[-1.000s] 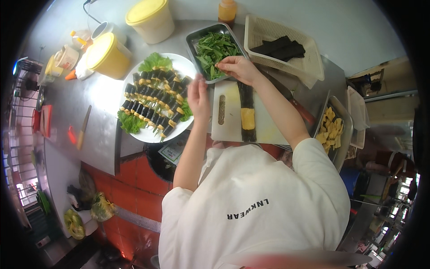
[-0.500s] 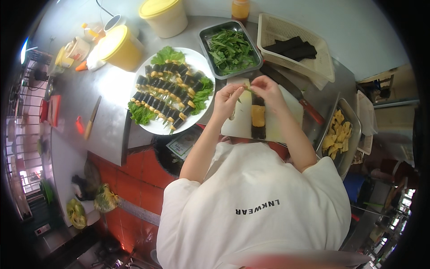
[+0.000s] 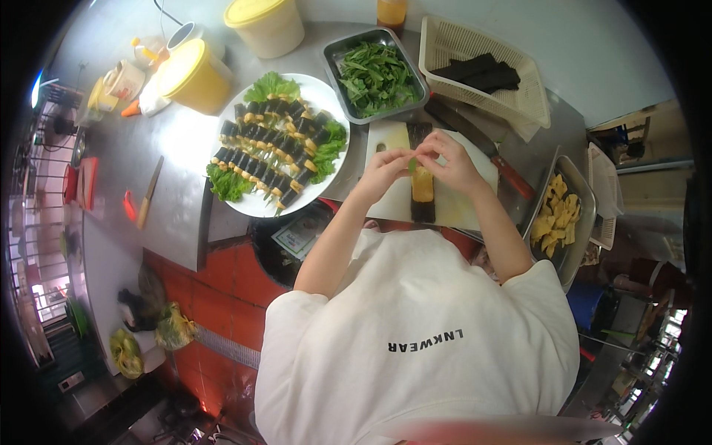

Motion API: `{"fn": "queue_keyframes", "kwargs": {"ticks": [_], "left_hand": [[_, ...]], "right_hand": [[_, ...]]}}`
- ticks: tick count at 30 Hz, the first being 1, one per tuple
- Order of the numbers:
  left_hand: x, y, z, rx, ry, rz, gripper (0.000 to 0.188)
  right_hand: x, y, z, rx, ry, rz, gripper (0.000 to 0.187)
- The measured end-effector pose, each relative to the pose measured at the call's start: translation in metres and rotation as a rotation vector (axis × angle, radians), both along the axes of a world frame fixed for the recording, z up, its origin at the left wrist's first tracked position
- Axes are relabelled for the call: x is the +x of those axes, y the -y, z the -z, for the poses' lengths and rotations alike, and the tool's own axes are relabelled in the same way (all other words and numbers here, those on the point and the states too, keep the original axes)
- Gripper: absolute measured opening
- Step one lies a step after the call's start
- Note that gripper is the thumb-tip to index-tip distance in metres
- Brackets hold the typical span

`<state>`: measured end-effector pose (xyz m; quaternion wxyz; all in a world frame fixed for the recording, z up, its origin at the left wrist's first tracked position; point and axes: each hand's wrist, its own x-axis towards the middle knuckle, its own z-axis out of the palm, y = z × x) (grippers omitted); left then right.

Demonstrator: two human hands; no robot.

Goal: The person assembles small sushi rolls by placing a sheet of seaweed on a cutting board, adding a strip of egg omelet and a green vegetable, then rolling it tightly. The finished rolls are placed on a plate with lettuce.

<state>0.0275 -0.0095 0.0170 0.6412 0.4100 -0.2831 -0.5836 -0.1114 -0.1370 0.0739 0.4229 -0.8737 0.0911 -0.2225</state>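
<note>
My left hand (image 3: 383,176) and my right hand (image 3: 451,165) meet fingertip to fingertip, pinching a small green leaf (image 3: 412,165) between them. Below the fingers, a black seaweed strip (image 3: 423,213) lies lengthwise on the white cutting board (image 3: 467,209). On that strip rests a flat yellow slice (image 3: 423,188), its far edge close under my fingertips. A large white plate (image 3: 320,89) to the left holds rows of black rolls tied with yellow bands (image 3: 271,142) over lettuce. Green leaves (image 3: 377,78) fill a metal tray (image 3: 354,117) beyond the board.
A large knife with a red-brown handle (image 3: 512,176) lies across the board's right side. Farther right stands a metal tray of yellow pieces (image 3: 555,215). A cream basket (image 3: 530,70) holds dark seaweed sheets (image 3: 478,73). Lidded tubs (image 3: 267,30) and a smaller knife (image 3: 150,193) are left.
Both hands have moved nearer to me along the strip, coming to the yellow slice's far edge with the leaf. The strip's far end now shows beyond my fingers.
</note>
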Motion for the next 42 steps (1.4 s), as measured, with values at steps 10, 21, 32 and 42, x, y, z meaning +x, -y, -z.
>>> {"fn": "queue_keyframes", "kwargs": {"ticks": [10,21,32,42], "left_hand": [[-0.014,-0.008,-0.02,0.068,0.139,0.089,0.037],[-0.024,-0.016,-0.002,-0.112,0.996,-0.184,0.019],[-0.021,-0.011,0.02,-0.386,1.437,-0.071,0.022],[-0.012,-0.015,0.008,-0.439,1.469,0.089,0.033]], "right_hand": [[-0.017,-0.011,0.003,-0.146,-0.008,-0.029,0.011],[-0.043,-0.006,0.037,0.179,-0.101,0.1,0.006],[-0.06,-0.024,0.07,-0.023,-0.047,0.268,0.013],[-0.09,-0.034,0.073,-0.219,-0.055,-0.01,0.015]]}}
